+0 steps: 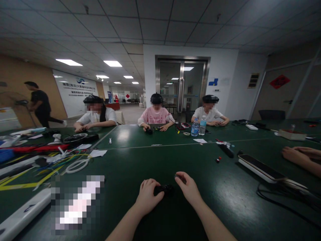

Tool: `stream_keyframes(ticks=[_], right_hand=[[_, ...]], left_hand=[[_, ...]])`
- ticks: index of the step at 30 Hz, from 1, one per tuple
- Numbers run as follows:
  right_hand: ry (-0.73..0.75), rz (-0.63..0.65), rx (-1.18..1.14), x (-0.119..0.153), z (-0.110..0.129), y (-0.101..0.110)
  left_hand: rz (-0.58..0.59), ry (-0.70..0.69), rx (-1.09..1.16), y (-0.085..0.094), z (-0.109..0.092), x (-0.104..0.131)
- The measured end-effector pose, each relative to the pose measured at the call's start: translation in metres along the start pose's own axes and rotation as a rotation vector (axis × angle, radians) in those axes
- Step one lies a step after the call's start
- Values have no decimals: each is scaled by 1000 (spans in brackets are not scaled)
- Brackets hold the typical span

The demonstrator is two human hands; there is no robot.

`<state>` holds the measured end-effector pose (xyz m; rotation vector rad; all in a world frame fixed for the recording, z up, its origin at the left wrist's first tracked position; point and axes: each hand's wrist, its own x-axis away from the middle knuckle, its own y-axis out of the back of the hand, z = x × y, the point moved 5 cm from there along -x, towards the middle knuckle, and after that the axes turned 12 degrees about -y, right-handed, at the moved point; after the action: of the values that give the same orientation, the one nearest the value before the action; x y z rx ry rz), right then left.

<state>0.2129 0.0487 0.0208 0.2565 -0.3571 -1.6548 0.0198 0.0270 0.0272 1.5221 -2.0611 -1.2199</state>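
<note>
On the green table, my left hand is closed around one end of a small black object. The object is dark and low in detail, so its kind cannot be made out. Just to its right, my right hand is raised slightly, its thumb and fingers curled toward each other. Something small and dark seems to sit between those fingertips, too small to name. A gap separates the right fingertips from the black object.
Left lie a white power strip, a coiled white cable and a blurred-out bright item. Right are a phone on a white box, black cables and another person's hands. Water bottles stand farther back, near seated people.
</note>
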Motion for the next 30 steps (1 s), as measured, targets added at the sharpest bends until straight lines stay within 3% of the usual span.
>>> stream_keyframes(ticks=[7, 14, 22, 30], right_hand=[[82, 105, 32, 8, 10, -14], [158, 225, 278, 19, 15, -31], [124, 200, 262, 15, 8, -30], [131, 282, 210, 21, 12, -26]], left_hand=[[-19, -8, 5, -1, 2, 0], [-15, -44, -39, -3, 3, -1], [-28, -58, -53, -6, 7, -1], [-38, -41, 13, -5, 9, -1]])
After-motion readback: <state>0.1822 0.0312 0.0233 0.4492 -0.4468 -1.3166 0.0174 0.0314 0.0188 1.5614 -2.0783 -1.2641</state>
